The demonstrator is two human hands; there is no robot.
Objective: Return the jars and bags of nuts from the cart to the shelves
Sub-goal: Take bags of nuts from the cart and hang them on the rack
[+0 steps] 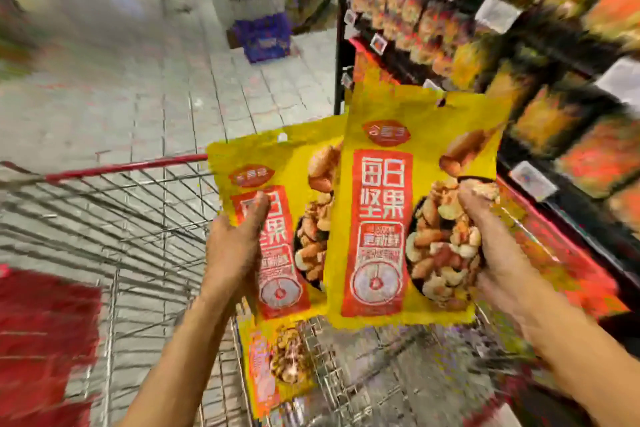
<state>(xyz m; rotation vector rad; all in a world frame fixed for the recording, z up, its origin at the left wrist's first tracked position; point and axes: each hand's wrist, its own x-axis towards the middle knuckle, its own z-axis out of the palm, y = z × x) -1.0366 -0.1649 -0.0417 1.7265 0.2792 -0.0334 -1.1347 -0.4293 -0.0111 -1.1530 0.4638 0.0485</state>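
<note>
Your right hand (491, 253) is clenched on the lower right edge of a flat yellow foil bag of mixed nuts with a red label panel (412, 211), thumb pressed across its printed front, the other fingers hidden behind it. Your left hand (235, 246) grips the left edge of a second, matching yellow nut bag (277, 218) the same way, its thumb lying on the red panel. Both bags stand nearly upright, long axis running up away from your fingers, hang-holes at the top; the right-hand bag overlaps the front of the left one. Out past your right fingers, to the right and above, run the dark store shelves (519, 55), blurred but stocked with orange and yellow packs, so your right hand is the nearer one and probably leads. Below your wrists sits the red-rimmed wire cart (114, 170), with a third yellow nut bag (277, 357) lying inside it.
</note>
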